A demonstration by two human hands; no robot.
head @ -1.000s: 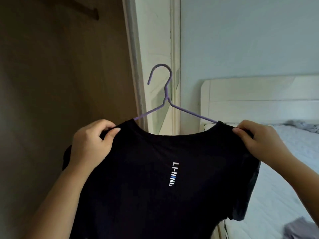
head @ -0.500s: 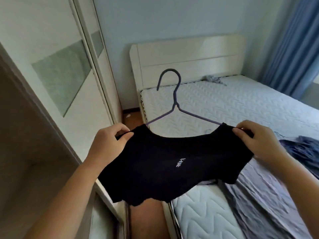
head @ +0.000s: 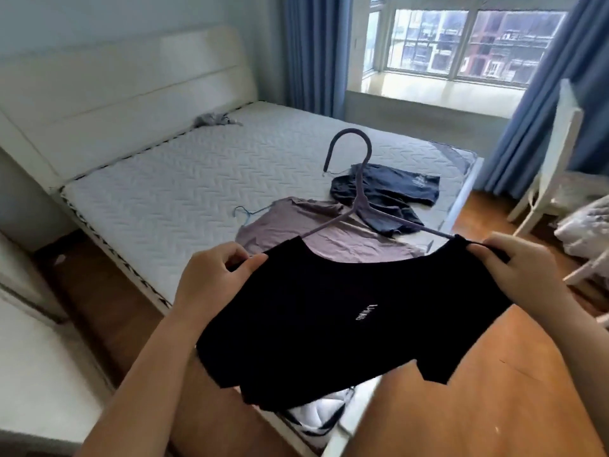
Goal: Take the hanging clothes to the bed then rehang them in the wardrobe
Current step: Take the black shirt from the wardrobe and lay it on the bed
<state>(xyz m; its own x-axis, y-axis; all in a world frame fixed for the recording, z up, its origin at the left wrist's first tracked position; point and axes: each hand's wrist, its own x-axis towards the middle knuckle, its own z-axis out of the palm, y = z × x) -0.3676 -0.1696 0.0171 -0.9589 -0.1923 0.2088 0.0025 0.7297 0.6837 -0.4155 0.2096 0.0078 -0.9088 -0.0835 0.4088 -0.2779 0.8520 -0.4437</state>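
I hold a black T-shirt (head: 346,311) with small white lettering, still on its purple hanger (head: 357,196), over the near corner of the bed (head: 184,179). My left hand (head: 214,278) pinches the shirt's left shoulder and my right hand (head: 524,268) pinches the right shoulder. The hanger's hook points up and away from me. On the white quilted mattress lie a mauve shirt (head: 316,232) on a thin blue hanger (head: 245,214) and a dark navy shirt (head: 392,189) beyond it.
A white headboard (head: 131,84) stands at the left. A small grey cloth (head: 214,119) lies near it. Blue curtains (head: 313,51) frame the window (head: 461,37). A white chair (head: 553,153) stands at the right on the wooden floor (head: 494,374). White furniture (head: 33,357) sits at my lower left.
My view has swung right from the wardrobe's dark interior to the bed and window. Both hands have kept their grip on the black T-shirt's shoulders, which now hangs over the bed's near corner.
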